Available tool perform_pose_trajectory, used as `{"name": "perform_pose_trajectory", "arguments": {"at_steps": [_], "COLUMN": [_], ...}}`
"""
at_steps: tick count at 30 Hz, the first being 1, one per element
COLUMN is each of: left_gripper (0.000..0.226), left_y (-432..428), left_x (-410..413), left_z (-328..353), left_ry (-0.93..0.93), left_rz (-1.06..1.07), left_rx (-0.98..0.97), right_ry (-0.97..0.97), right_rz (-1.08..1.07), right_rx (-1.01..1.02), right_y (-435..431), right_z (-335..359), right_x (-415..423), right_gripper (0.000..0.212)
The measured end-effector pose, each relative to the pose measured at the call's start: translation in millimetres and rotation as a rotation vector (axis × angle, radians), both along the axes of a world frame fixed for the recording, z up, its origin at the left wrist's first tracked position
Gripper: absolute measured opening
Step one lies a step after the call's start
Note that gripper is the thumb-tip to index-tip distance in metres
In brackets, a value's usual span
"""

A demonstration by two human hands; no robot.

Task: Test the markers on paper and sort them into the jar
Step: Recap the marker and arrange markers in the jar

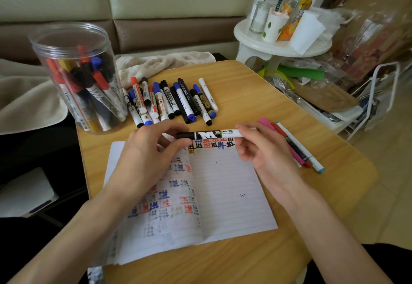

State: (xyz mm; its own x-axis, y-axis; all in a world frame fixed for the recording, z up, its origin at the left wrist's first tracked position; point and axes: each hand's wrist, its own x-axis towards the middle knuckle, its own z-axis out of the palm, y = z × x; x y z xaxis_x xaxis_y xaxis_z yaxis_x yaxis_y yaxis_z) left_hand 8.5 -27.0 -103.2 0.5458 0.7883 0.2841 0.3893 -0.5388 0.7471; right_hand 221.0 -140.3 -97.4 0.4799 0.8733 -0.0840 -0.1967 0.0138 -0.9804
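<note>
A white marker with a black cap (209, 134) lies level above the open lined notebook (225, 194). My left hand (153, 147) pinches its black cap end, and my right hand (258, 147) grips the white barrel end. The notebook's pages carry red, blue and black test marks. A clear plastic jar (75, 76) at the table's back left holds several markers. A loose pile of markers (171, 100) lies behind my hands. Three markers, pink, red and white (296, 145), lie to the right of the notebook.
The wooden table (256, 96) ends at a rounded right edge. A white stool (281, 45) with bottles and cups stands behind it to the right, with bags and a wire rack (383, 96) on the floor. A beige blanket (162, 63) lies on the sofa behind.
</note>
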Motion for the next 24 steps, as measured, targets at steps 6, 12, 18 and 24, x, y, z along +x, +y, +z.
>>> {"name": "perform_pose_trajectory", "arguments": {"at_steps": [6, 12, 18, 24], "left_gripper": [0.017, 0.019, 0.021, 0.024], "left_y": [0.6, -0.9, 0.0, 3.3], "left_x": [-2.6, -1.3, -1.1, 1.4], "left_z": [-0.9, -5.2, -11.2, -13.7], "left_ry": [-0.012, -0.054, -0.101, -0.094], "left_rz": [-0.019, -0.008, -0.009, -0.029], "left_rx": [0.037, 0.03, 0.017, 0.024], "right_ry": [-0.471, -0.497, -0.513, -0.509], "right_rz": [0.13, 0.098, 0.083, 0.075], "right_rx": [-0.038, 0.004, 0.043, 0.059], "right_y": [-7.8, -5.6, -5.9, -9.9], "right_z": [1.5, -5.0, -11.9, -10.5], "right_x": [17.2, 15.2, 11.1, 6.0], "right_gripper": [0.023, 0.021, 0.022, 0.018]}}
